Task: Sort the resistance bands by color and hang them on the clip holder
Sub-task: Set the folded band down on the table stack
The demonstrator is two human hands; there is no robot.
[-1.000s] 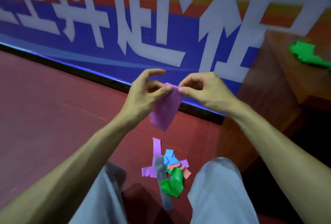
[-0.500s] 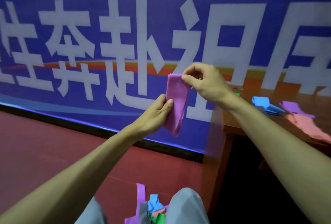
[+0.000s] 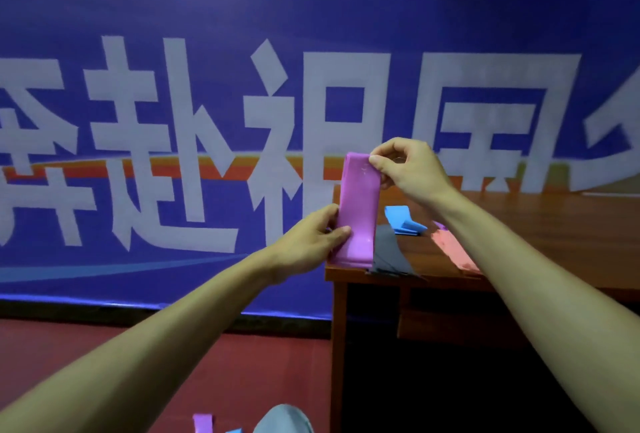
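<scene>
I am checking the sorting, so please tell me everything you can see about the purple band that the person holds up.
The purple band is a flat, smooth, slightly glossy strip, like thin rubber. It hangs upright, apparently folded double. The right hand pinches its top right corner; the left hand grips its lower left edge. Its bottom end is near the front left corner of the desk; contact with the wood is unclear.

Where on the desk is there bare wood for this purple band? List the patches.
Free: broad desk wood right of the pink band; a narrow strip between it and the grey band. Crowded: the near left corner, around the blue band.
</scene>
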